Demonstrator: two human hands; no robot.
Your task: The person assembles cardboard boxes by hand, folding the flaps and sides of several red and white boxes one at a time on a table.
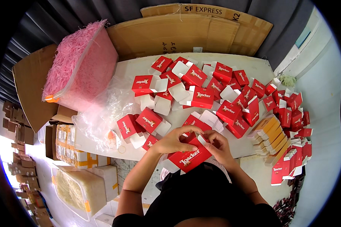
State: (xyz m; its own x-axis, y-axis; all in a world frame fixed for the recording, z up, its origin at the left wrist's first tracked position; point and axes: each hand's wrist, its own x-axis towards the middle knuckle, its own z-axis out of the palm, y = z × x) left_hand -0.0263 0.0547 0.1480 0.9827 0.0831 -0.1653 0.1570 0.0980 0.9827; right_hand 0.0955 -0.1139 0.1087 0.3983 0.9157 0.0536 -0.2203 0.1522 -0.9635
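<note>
Close to my body, above the table's front edge, I hold a red carton with white inner flaps. My left hand grips it from the left, thumb on the red face and fingers over the top edge. At the carton's right end, my right hand pinches a small white flap. Just beyond my hands lies another red carton with its white flaps spread. Left of my left hand are a few more red cartons, one of them a folded box with a white flap out.
Many red cartons cover the table's middle and right. Stacked yellow-orange boxes and flat red cartons stand at the right. A bin of pink paper shreds, crumpled clear plastic and cardboard sheets lie left and behind.
</note>
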